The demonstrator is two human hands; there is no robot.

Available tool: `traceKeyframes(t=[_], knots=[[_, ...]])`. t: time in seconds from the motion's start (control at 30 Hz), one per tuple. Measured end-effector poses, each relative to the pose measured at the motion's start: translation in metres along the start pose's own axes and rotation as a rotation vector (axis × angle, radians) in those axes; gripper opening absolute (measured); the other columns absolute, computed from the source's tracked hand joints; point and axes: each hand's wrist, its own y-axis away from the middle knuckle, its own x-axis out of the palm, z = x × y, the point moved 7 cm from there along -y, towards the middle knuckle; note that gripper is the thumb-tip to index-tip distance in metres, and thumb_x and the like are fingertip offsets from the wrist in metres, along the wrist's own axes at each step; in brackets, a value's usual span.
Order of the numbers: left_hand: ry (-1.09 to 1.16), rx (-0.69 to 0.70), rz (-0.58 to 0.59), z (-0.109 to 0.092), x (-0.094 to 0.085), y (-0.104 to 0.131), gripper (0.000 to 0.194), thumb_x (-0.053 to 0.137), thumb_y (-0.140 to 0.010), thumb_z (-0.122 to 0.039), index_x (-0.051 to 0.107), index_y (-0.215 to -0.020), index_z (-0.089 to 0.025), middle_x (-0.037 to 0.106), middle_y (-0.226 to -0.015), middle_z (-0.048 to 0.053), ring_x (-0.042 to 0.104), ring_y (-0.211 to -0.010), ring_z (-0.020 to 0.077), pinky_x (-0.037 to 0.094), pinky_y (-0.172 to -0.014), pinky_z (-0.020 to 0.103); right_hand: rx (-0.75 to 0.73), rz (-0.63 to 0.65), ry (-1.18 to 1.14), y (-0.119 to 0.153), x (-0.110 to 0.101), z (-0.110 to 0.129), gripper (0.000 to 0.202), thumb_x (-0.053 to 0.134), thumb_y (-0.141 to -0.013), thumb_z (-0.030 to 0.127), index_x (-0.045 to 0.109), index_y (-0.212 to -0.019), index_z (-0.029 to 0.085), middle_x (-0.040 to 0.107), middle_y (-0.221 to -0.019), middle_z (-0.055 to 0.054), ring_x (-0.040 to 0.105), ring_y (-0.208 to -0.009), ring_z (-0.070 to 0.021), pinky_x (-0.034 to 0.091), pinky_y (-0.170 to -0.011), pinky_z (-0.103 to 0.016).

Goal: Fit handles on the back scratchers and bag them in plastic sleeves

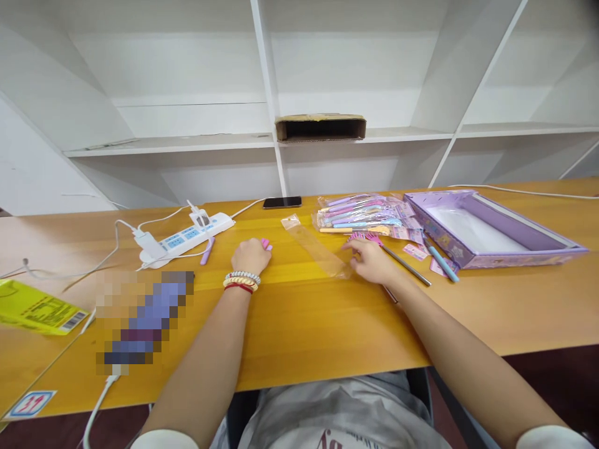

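My left hand (251,257) is closed on a small pink-purple item (266,244) that pokes out past its fingers. My right hand (369,259) is over the table beside an open clear plastic sleeve (311,244); its thumb and finger are close to the sleeve's lower end, and whether they grip it is unclear. Just beyond that hand are pink comb-like heads (366,237) with a grey handle (407,265). Clear-wrapped pastel pens or brushes (360,211) are piled farther back. A blue stick (442,262) and small pink cards (415,251) lie to the right.
A purple box (496,257) stands at the right. On the left are a power strip (187,238) with cables, a purple stick (207,251), a pixelated device (154,318) and a yellow packet (42,308). A black phone (282,202) lies by the shelves (187,144).
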Motion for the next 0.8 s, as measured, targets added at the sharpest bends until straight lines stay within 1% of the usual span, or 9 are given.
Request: traceKeyframes(t=[0.07,0.13,0.2,0.27,0.37,0.47,0.53,0.67,0.8], knots=[[-0.010,-0.004,0.026,0.001,0.004,-0.001,0.038,0.048,-0.076,-0.045,0.064,-0.090,-0.014,0.065,-0.093,0.020,0.060,-0.088,0.0340,0.045,-0.068,0.040,0.136,-0.076,0.090,0.000,-0.018,-0.018,0.028,0.050,-0.066,0.010,0.064,-0.090,0.017,0.066,-0.086,-0.005,0.058,-0.076,-0.0168,0.043,-0.068,-0.027],[-0.003,0.004,0.049,0.001,0.008,-0.003,0.038,0.050,-0.074,-0.046,0.064,-0.092,-0.016,0.064,-0.095,0.019,0.059,-0.090,0.0338,0.045,-0.069,0.040,0.273,-0.115,0.182,0.004,-0.033,-0.036,0.021,0.053,-0.068,0.017,0.064,-0.085,0.017,0.066,-0.079,-0.005,0.058,-0.071,-0.0171,0.041,-0.062,-0.025],[0.019,0.023,0.064,-0.001,0.011,-0.003,0.037,0.051,-0.074,-0.045,0.063,-0.095,-0.017,0.064,-0.099,0.017,0.059,-0.092,0.0330,0.044,-0.071,0.040,0.379,-0.079,0.250,0.008,-0.041,-0.052,0.014,0.055,-0.069,0.022,0.064,-0.077,0.018,0.066,-0.069,-0.004,0.057,-0.063,-0.0164,0.037,-0.055,-0.024],[0.037,0.047,0.058,-0.004,0.012,-0.002,0.037,0.051,-0.075,-0.043,0.062,-0.099,-0.017,0.064,-0.101,0.016,0.058,-0.094,0.0321,0.044,-0.074,0.040,0.425,-0.004,0.276,0.011,-0.042,-0.061,0.011,0.056,-0.069,0.025,0.063,-0.066,0.018,0.063,-0.061,-0.004,0.054,-0.055,-0.0151,0.033,-0.050,-0.024],[0.037,0.123,0.013,-0.016,0.011,0.004,0.036,0.046,-0.079,-0.043,0.062,-0.093,-0.015,0.063,-0.098,0.017,0.058,-0.093,0.0307,0.043,-0.076,0.039,0.407,0.087,0.271,0.012,-0.035,-0.062,0.019,0.056,-0.070,0.031,0.061,-0.057,0.017,0.061,-0.055,-0.004,0.052,-0.050,-0.0138,0.031,-0.047,-0.024],[0.111,0.305,-0.087,-0.042,0.004,0.017,0.034,0.041,-0.083,-0.043,0.061,-0.087,-0.016,0.062,-0.095,0.014,0.057,-0.091,0.0267,0.042,-0.079,0.036,0.383,0.183,0.297,0.012,-0.023,-0.055,0.020,0.058,-0.069,0.034,0.063,-0.057,0.018,0.060,-0.054,-0.004,0.052,-0.050,-0.0144,0.029,-0.046,-0.024],[0.197,0.420,-0.137,-0.060,0.001,0.031,0.030,0.040,-0.085,-0.040,0.058,-0.091,-0.017,0.061,-0.095,0.012,0.056,-0.091,0.0241,0.040,-0.081,0.033,0.407,0.228,0.335,0.013,-0.016,-0.051,0.018,0.060,-0.066,0.034,0.064,-0.058,0.019,0.060,-0.056,-0.005,0.052,-0.050,-0.0148,0.028,-0.045,-0.024],[0.335,0.528,-0.057,-0.086,0.010,0.053,0.027,0.040,-0.086,-0.038,0.052,-0.101,-0.018,0.063,-0.089,0.010,0.058,-0.082,0.0230,0.039,-0.075,0.032,0.448,0.263,0.357,0.014,-0.010,-0.048,0.019,0.059,-0.068,0.036,0.065,-0.061,0.019,0.062,-0.061,-0.007,0.053,-0.052,-0.0154,0.029,-0.045,-0.025],[0.455,0.630,-0.005,-0.098,0.014,0.065,0.024,0.043,-0.085,-0.038,0.052,-0.100,-0.021,0.063,-0.086,0.007,0.058,-0.078,0.0225,0.038,-0.072,0.031,0.455,0.292,0.389,0.015,-0.009,-0.047,0.017,0.055,-0.069,0.031,0.065,-0.063,0.018,0.063,-0.066,-0.009,0.056,-0.058,-0.0175,0.031,-0.048,-0.025]])
